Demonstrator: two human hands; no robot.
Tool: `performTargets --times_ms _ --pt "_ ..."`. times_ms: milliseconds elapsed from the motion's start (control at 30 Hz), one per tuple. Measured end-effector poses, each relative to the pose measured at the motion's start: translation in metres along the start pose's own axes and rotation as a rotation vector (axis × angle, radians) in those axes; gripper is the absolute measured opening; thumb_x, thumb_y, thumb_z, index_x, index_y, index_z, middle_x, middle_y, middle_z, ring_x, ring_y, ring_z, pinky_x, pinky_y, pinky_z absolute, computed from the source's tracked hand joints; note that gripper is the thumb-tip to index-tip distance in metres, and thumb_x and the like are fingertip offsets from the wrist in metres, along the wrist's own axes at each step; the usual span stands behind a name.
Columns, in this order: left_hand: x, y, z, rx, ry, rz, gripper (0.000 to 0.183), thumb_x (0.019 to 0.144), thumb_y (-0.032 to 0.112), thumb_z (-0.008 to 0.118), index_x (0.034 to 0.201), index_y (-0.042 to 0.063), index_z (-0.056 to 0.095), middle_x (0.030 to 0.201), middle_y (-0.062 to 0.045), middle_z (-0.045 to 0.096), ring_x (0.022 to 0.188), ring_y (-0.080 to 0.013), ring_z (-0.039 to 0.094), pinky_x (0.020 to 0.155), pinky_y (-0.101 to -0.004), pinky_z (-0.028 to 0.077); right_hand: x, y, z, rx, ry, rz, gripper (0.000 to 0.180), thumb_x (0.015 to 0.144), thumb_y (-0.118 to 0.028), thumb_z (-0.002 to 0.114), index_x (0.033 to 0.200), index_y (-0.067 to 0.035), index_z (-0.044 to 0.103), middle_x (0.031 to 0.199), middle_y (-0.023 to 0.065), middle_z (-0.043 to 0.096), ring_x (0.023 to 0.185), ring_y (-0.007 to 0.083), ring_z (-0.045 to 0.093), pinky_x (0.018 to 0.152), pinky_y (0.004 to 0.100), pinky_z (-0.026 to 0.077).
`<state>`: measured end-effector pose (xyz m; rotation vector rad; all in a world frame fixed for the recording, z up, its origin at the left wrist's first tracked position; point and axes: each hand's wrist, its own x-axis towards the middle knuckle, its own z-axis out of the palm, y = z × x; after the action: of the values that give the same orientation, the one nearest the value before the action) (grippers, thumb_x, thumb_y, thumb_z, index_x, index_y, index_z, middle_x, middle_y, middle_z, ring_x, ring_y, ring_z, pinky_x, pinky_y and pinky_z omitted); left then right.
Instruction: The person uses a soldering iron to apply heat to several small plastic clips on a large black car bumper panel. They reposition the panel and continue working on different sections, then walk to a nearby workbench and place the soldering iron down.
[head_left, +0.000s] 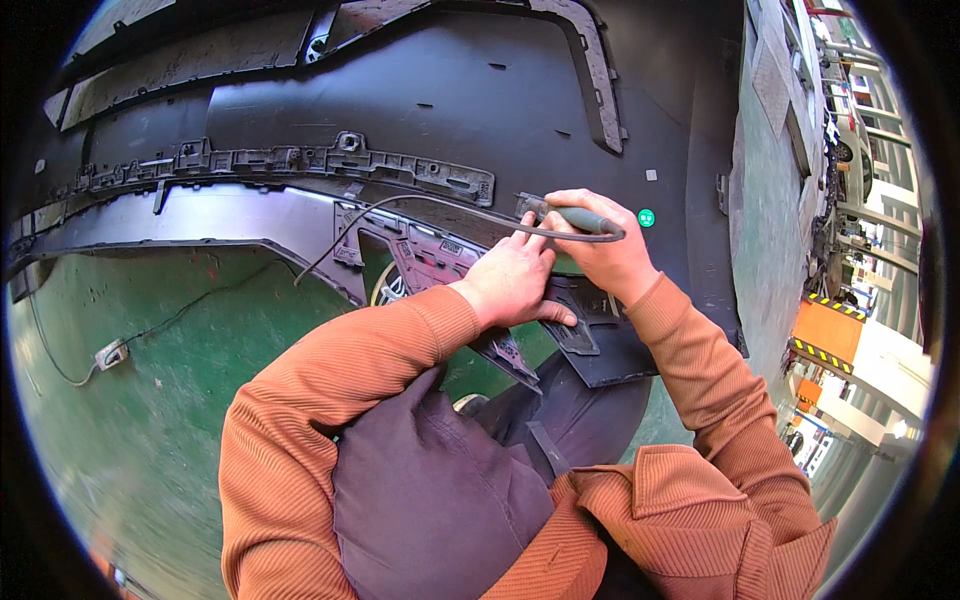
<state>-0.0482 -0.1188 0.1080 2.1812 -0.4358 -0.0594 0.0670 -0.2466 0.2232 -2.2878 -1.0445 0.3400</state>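
My right hand (611, 251) grips the grey-green handle (585, 219) of a corded pen-shaped tool, which looks like a soldering iron. Its tip is hidden behind my fingers. The dark cord (420, 199) leaves the handle's rear end and loops left across the work. My left hand (510, 277) lies flat with its fingers stretched towards the tool, close to my right hand. Its thumb is spread over a black plastic bracket (576, 336). Under both hands is a large black plastic car bumper cover (420, 82), seen from its ribbed inner side.
A long clipped mounting strip (345, 161) runs along the bumper. A green round sticker (646, 218) sits right of my hands. On the green floor (202, 405) lies a white socket block (112, 355) with a cable. An orange striped barrier (827, 332) and a parked car (857, 146) stand to the right.
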Motion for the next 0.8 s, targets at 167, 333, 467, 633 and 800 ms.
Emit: performTargets --times_ms 167,333,467,633,800 --pt "-0.004 0.006 -0.006 0.071 -0.044 -0.027 0.116 0.091 0.088 0.066 0.132 -0.021 0.064 0.163 -0.045 0.045 0.160 -0.0592 0.037 0.136 -0.0562 0.030 -0.004 -0.005 -0.014 0.086 -0.012 0.150 0.023 0.099 -0.013 0.084 0.120 -0.004 0.079 0.110 0.0132 0.082 0.100 0.0282 0.081 0.091 0.0367 0.063" --pt "-0.003 0.009 -0.014 0.054 -0.069 -0.037 0.114 0.091 0.087 0.067 0.127 -0.022 0.065 0.161 -0.045 0.045 0.158 -0.0593 0.039 0.133 -0.0563 0.036 -0.003 -0.002 -0.015 0.075 0.001 0.123 0.024 0.100 -0.014 0.083 0.121 -0.004 0.078 0.111 0.0136 0.082 0.099 0.0274 0.080 0.091 0.0359 0.063" --pt "-0.002 0.009 -0.014 0.047 -0.052 -0.028 0.112 0.091 0.085 0.069 0.125 -0.021 0.067 0.158 -0.044 0.048 0.156 -0.0576 0.041 0.131 -0.0560 0.039 -0.004 0.001 -0.012 0.119 -0.019 0.158 0.025 0.100 -0.014 0.083 0.123 -0.004 0.078 0.111 0.0132 0.082 0.099 0.0263 0.080 0.091 0.0355 0.062" --pt "-0.003 0.009 -0.014 0.029 -0.059 -0.034 0.111 0.091 0.085 0.070 0.124 -0.021 0.067 0.157 -0.044 0.048 0.156 -0.0561 0.042 0.130 -0.0552 0.040 -0.004 0.002 -0.011 0.127 -0.024 0.157 0.026 0.100 -0.013 0.084 0.124 -0.004 0.079 0.112 0.0123 0.082 0.099 0.0234 0.080 0.090 0.0346 0.062" --pt "-0.001 0.011 -0.017 0.048 -0.120 -0.063 0.110 0.088 0.084 0.075 0.129 -0.018 0.069 0.167 -0.042 0.041 0.163 -0.0571 0.032 0.125 -0.0561 0.047 -0.004 0.002 -0.010 0.116 -0.015 0.118 0.026 0.100 -0.013 0.084 0.124 -0.004 0.079 0.111 0.0118 0.082 0.099 0.0214 0.080 0.090 0.0335 0.062"
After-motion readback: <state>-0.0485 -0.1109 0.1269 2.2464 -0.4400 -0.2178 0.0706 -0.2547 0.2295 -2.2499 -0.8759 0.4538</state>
